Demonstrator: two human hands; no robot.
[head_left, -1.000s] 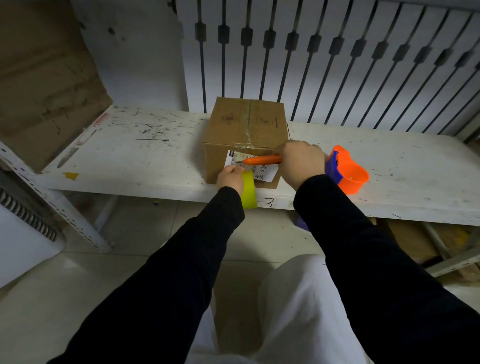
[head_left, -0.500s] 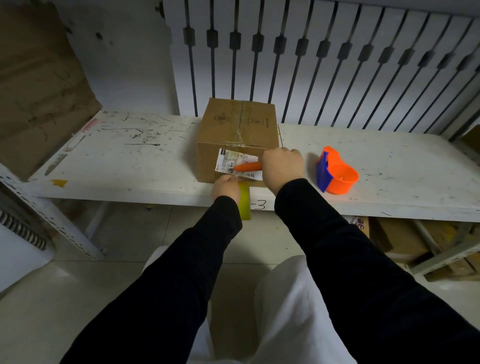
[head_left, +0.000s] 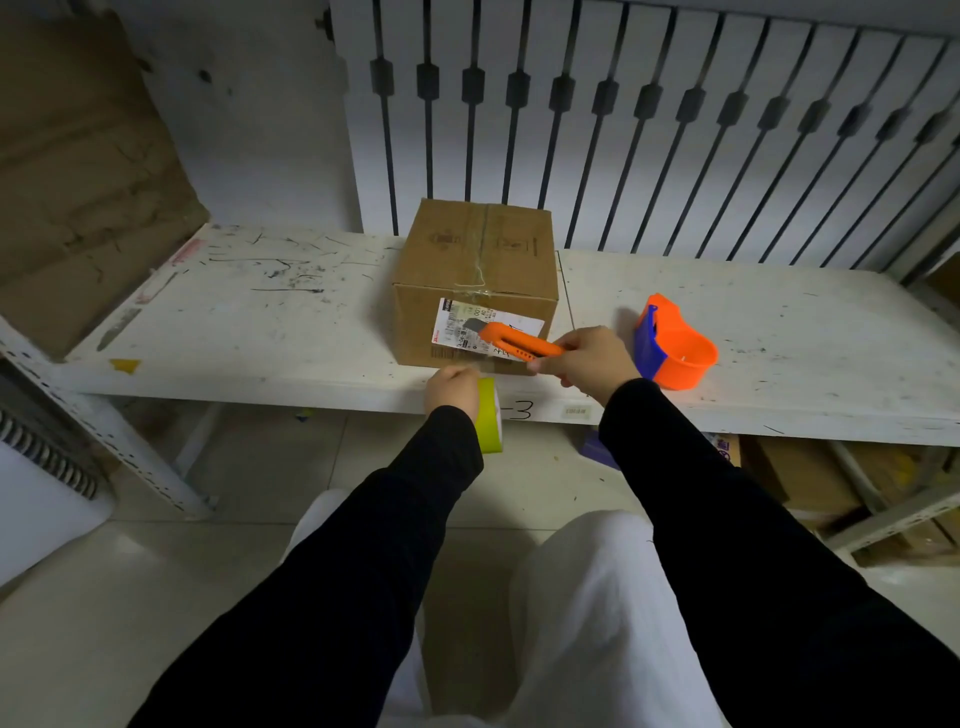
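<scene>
A taped brown cardboard box (head_left: 475, 260) stands on the white shelf (head_left: 260, 322), with a white shipping label (head_left: 457, 332) on its near face. My right hand (head_left: 587, 361) grips an orange utility knife (head_left: 514, 340) whose tip lies against the label. My left hand (head_left: 452, 389) is at the shelf's front edge just below the box and holds a yellow-green roll of tape (head_left: 489, 415).
An orange and blue tape dispenser (head_left: 675, 345) sits on the shelf right of the box. A white slatted panel rises behind. Cardboard leans at the far left (head_left: 88, 171). More boxes (head_left: 810, 467) lie under the shelf at the right.
My right hand has drawn back to the right, so the knife now lies across the label with more of it showing. My left hand stays by the box's lower edge with the tape roll.
</scene>
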